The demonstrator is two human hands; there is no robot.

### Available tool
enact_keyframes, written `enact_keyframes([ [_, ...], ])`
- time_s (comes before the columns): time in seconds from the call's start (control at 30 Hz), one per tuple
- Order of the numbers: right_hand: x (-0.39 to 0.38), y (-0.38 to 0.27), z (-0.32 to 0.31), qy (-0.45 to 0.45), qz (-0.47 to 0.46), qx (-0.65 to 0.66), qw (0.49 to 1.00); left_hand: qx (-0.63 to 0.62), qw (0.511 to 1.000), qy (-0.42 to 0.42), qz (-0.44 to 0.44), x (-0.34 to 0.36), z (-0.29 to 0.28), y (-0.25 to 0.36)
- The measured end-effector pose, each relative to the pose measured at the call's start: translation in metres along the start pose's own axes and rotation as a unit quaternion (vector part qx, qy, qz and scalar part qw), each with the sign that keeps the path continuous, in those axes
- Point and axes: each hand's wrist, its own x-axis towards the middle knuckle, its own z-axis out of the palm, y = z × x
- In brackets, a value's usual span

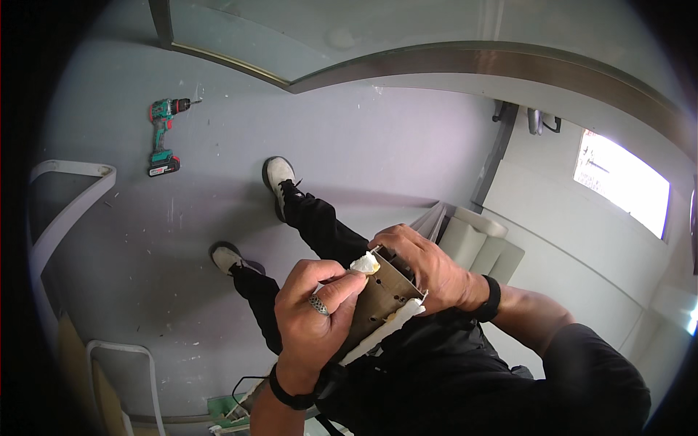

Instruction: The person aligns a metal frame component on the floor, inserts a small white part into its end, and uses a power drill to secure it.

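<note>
My right hand (429,269) grips the far end of a metal channel piece (387,287) with several holes in its face, held in front of my body. My left hand (316,312), with a ring on one finger, pinches a crumpled white lump (364,263) with yellowish bits at the metal's upper edge. A ragged white strip (389,330) runs along the piece's lower right edge. The rest of the piece is partly hidden by my left hand.
A teal cordless drill (161,134) lies on the grey floor (123,203). White curved frames (73,166) are at the left. A metal-framed glass panel (385,36) spans the top. Grey padded blocks (487,251) lie at the right. My feet are apart below me.
</note>
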Motion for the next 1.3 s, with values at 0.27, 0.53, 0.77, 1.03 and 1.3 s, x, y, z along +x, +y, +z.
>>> enact_keyframes([
  [0.27, 0.003, 0.002, 0.000, 0.009, -0.007, 0.000, 1.000, -0.042, 0.998, 0.032, -0.044, 0.000, 0.004, 0.007],
  [0.53, 0.003, -0.001, 0.000, 0.012, 0.005, 0.011, 1.000, -0.023, 0.999, 0.022, -0.028, -0.006, 0.004, 0.005],
  [0.77, 0.001, 0.000, 0.000, 0.011, -0.005, 0.006, 1.000, -0.014, 0.999, 0.024, -0.022, 0.003, 0.006, 0.001],
  [1.03, -0.005, 0.007, 0.000, -0.020, 0.026, 0.015, 0.999, 0.069, 0.997, 0.019, 0.039, 0.006, 0.005, 0.013],
  [1.3, 0.001, 0.009, 0.001, -0.022, 0.017, -0.002, 1.000, 0.040, 0.999, 0.006, 0.012, 0.003, 0.000, 0.005],
])
